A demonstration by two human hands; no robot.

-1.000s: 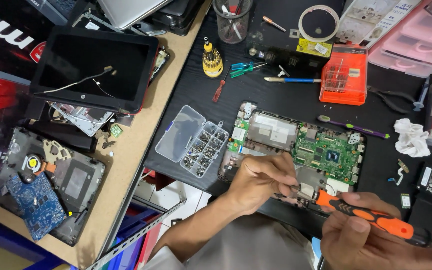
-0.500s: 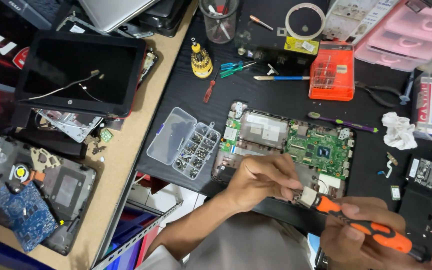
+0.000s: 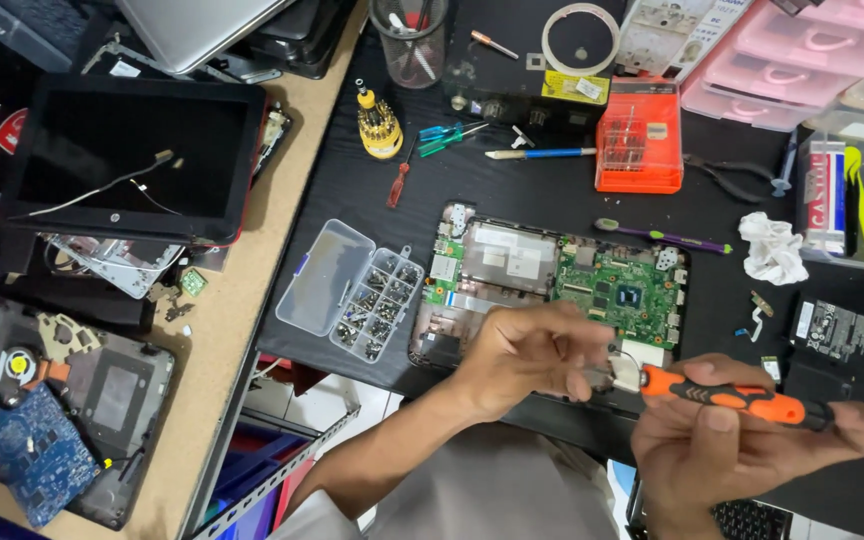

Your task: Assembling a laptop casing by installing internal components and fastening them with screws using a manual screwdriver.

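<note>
An opened laptop base (image 3: 512, 270) with a green circuit board (image 3: 617, 290) lies on the black mat. My right hand (image 3: 742, 440) grips an orange and black screwdriver (image 3: 732, 398) by its handle, held level in front of the laptop's near edge. My left hand (image 3: 532, 355) pinches the metal tip end of that screwdriver with its fingers. Both hands hover over the laptop's front edge; the tip itself is hidden by my fingers.
A clear screw organiser (image 3: 352, 290) with its lid open lies left of the laptop. An orange bit case (image 3: 640, 137), tape roll (image 3: 580, 38), pen cup (image 3: 410, 38), purple brush (image 3: 664, 237) and white tissue (image 3: 772, 248) sit behind. A detached screen (image 3: 132, 160) and laptop parts (image 3: 52, 400) lie on the wooden bench at left.
The view shifted slightly, so the things sit lower in frame. My hands stay together at the screwdriver's tip, and the handle sits more level than before.
</note>
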